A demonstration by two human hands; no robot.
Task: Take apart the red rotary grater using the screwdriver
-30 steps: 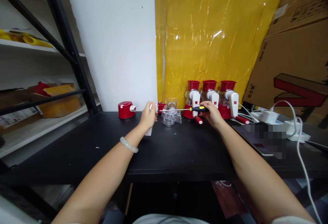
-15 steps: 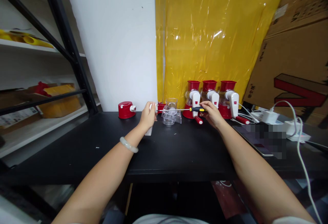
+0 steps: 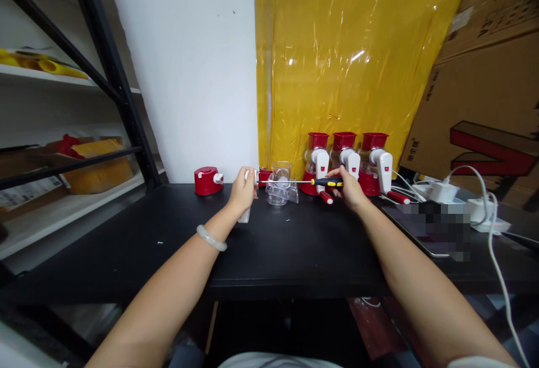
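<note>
My left hand [image 3: 243, 195] is closed around a white plastic crank handle [image 3: 244, 216], mostly hidden by the fingers, with its lower end showing below. In my right hand [image 3: 348, 187] is a screwdriver [image 3: 322, 182] with a black and yellow grip, its fingers around the rear of that grip. The long thin shaft lies level and points left, its tip at the white part. Behind the shaft stands a clear plastic housing [image 3: 278, 194]. A red base [image 3: 208, 182] with a white knob sits left of my left hand; another red part [image 3: 265, 176] is partly hidden behind the hand.
Several red and white hand-cranked graters [image 3: 374, 169] stand at the back right of the black table [image 3: 269, 256]. A tablet [image 3: 416, 230], white chargers [image 3: 444, 191] and cables lie at the right. Shelving [image 3: 113, 76] is at the left, a large carton [image 3: 484, 93] at the right.
My right hand has shifted slightly right along the screwdriver, so more of its grip shows. My left hand and the white part stay where they were.
</note>
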